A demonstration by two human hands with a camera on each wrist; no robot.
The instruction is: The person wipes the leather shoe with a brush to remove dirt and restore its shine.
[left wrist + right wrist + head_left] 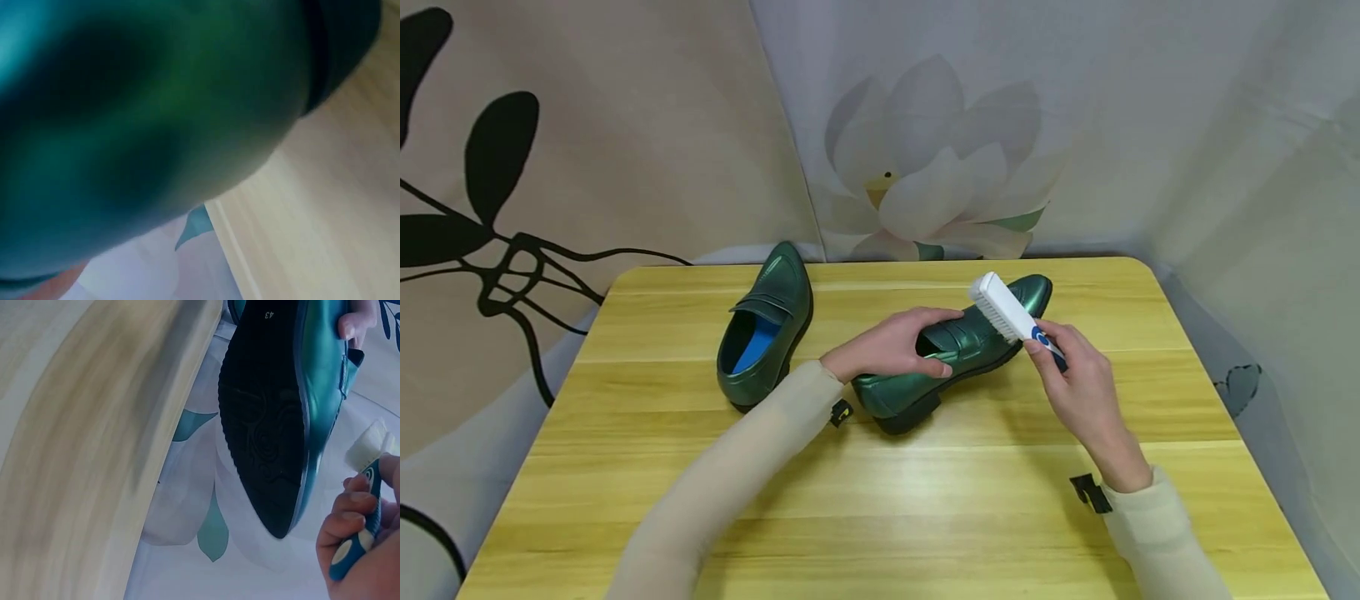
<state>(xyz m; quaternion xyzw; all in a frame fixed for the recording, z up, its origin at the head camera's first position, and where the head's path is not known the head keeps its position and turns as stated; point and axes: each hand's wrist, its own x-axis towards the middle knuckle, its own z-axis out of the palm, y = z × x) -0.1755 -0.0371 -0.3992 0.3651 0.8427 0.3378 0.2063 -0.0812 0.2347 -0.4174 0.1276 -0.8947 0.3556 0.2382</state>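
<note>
Fingers (349, 521) of the right hand (1084, 392) curl round a brush (1004, 307).

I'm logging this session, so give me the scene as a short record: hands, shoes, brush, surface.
Left hand: grips the nearer shoe around its opening
Right hand: holds the brush by its handle
Brush: white-headed, bristles toward the nearer shoe; contact unclear
Nearer shoe: green, sole marked 43
Other shoe: green, blue insole, upright on the table
Table: pale wood

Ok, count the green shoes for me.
2: one shoe stands on the table, left of centre; the other shoe, held by the left hand, is to its right.
</note>
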